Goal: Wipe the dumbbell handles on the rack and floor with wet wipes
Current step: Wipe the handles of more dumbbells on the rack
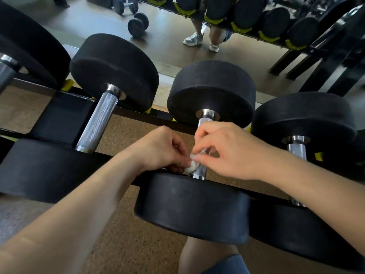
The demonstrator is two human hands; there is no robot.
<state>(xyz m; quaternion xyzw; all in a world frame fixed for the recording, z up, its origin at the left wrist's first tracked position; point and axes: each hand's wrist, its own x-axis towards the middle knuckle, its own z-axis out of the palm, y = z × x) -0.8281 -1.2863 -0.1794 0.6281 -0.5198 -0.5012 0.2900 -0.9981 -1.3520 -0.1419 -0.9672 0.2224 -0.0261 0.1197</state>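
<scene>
Head view, from my remote station: a black rack point(63, 117) with yellow saddles cradles a row of round-headed black dumbbells laid across its rails. I see the person's left hand point(164, 149) and right hand point(227, 151) meeting over the middle dumbbell point(189, 206). Both pinch a small white wet wipe point(190, 168), which is bunched into a crumpled wad. The wipe sits against the left side of that dumbbell's handle point(200, 172), near its closer head. The handle is bright knurled chrome, as is that of the neighbouring dumbbell point(97, 121) to the left.

The hands cover most of the middle handle, so I can see only its two ends. I cannot tell how much of the wipe touches the metal. Dumbbells at both frame edges are cut off. A mirror point(177, 56) behind the rack reflects a leg, pale trainers and loose dumbbells on the floor point(138, 24). A bare knee point(207, 258) shows below, over speckled cork flooring point(138, 234).
</scene>
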